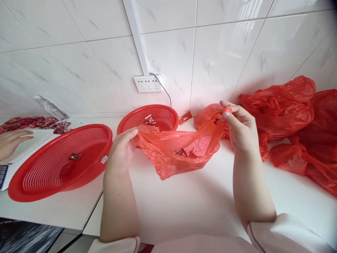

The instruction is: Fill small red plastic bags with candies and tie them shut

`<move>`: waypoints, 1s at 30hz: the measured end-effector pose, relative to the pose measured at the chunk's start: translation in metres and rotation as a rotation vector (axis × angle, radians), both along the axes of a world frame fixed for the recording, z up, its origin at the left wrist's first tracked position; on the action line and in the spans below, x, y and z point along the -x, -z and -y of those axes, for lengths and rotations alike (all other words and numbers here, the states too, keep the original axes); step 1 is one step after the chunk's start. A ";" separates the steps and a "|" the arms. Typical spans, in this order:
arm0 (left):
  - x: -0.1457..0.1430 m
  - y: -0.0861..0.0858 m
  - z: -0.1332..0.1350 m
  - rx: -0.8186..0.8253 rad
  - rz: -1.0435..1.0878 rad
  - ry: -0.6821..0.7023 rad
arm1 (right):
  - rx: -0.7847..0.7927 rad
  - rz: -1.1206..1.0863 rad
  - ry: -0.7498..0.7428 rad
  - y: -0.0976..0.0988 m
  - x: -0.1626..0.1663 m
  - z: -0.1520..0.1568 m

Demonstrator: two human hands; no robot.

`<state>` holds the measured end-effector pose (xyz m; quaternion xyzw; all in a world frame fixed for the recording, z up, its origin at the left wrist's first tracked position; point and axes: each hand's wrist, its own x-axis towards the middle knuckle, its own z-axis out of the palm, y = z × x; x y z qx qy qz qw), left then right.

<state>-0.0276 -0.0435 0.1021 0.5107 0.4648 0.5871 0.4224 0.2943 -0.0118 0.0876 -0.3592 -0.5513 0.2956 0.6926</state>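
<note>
A thin red plastic bag (168, 154) hangs stretched between my two hands above the white table, its mouth facing up. Inside it, a small dark red wrapped packet (181, 152) shows through the opening. My left hand (121, 146) grips the bag's left edge, thumb on top; its other fingers are mostly hidden. On the other side, my right hand (240, 123) pinches the bag's handle between thumb and fingers. Just behind the bag stands a round red mesh basket (126, 121), with a few small wrapped packets (150, 120) in it.
A larger red basket (31, 191) stands tilted at left, one packet inside. Beyond it another person's hand (14, 142) rests over a white scale, near a heap of red packets (28, 123). Filled red bags (279, 105) crowd the right. A socket strip (147, 83) is on the tiled wall.
</note>
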 end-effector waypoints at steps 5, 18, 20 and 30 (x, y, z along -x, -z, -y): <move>0.014 0.005 -0.010 -0.021 -0.011 -0.071 | 0.087 -0.060 -0.089 -0.004 -0.004 0.003; -0.067 0.019 0.004 -0.198 -0.243 0.353 | 0.193 0.742 -0.489 0.003 0.066 0.028; -0.067 0.020 0.003 -0.158 -0.294 0.478 | 0.184 0.591 -0.459 0.002 0.063 0.025; -0.077 0.037 -0.006 0.103 -0.132 0.451 | 0.218 -0.066 -0.462 0.003 0.063 0.015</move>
